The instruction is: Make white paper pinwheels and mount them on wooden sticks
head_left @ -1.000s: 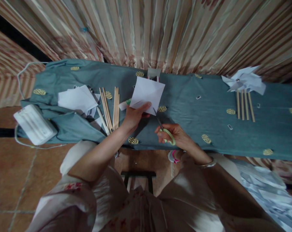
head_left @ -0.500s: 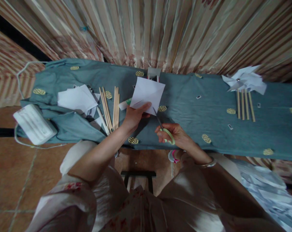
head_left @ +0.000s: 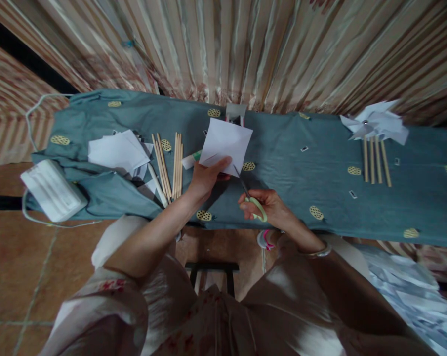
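My sheet [head_left: 227, 141] is smooth, matt paper; my scissors [head_left: 247, 194] have metal blades [head_left: 241, 181] and plastic-looking handles [head_left: 261, 205]. The sticks [head_left: 178, 168] seem bare wood, and the surface [head_left: 293, 183] looks like matt cloth.

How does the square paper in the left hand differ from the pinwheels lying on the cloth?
The paper is a fairly flat sheet; the pinwheels have bent vanes.
The paper is held by the left hand; the pinwheels lie on the cloth.
The paper shows no stick; the pinwheels have wooden sticks.
Both look white.
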A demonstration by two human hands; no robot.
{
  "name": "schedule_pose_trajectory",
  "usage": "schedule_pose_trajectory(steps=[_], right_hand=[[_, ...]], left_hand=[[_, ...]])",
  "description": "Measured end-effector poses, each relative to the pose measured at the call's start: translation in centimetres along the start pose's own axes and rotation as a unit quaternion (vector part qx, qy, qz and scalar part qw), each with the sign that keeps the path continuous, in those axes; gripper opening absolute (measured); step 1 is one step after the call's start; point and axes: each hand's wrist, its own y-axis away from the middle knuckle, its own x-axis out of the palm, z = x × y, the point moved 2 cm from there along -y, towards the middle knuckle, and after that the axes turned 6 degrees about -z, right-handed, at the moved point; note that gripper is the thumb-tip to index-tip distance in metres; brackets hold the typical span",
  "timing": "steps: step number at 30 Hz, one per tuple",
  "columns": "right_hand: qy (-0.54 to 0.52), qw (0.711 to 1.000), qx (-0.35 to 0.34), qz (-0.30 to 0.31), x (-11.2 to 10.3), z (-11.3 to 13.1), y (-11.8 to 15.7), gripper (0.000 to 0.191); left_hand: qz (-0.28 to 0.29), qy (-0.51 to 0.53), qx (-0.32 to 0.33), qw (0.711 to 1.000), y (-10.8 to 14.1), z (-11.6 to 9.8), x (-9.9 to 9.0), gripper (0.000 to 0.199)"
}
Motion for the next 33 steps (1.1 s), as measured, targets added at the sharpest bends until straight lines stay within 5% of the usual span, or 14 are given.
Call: schedule_pose_trajectory(steps=[33], right_hand=[[0.011, 0.999, -0.001, -0.03, 0.04, 0.04, -0.08, 0.041]], left_hand=[[0.019, -0.048, 0.002, 0.999, 0.69, -0.11, 0.21, 0.019]])
